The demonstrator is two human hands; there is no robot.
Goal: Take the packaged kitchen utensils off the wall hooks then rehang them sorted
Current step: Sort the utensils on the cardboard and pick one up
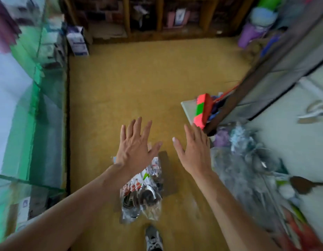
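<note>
1. Your left hand (135, 145) and right hand (195, 151) hover with fingers spread, holding nothing.
2. Packaged utensils (140, 196) lie on the floor (139, 78) beneath them, near your shoe (153, 238).
3. Sorted rehanging appears outstanding (right-side wall stock (251, 171) too blurred).

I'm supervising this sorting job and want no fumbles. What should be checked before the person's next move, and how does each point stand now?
1. Left hand free: ok, fingers spread, holding nothing.
2. Right hand free: ok, open and empty.
3. Pile of clear-plastic packaged utensils in reach: ok, on the yellow floor below both hands.
4. Grey shoe off the pile: ok.
5. Wall hooks emptied: cannot tell; blurred hanging packages at right.
6. Pile sorted: cannot tell.
</note>
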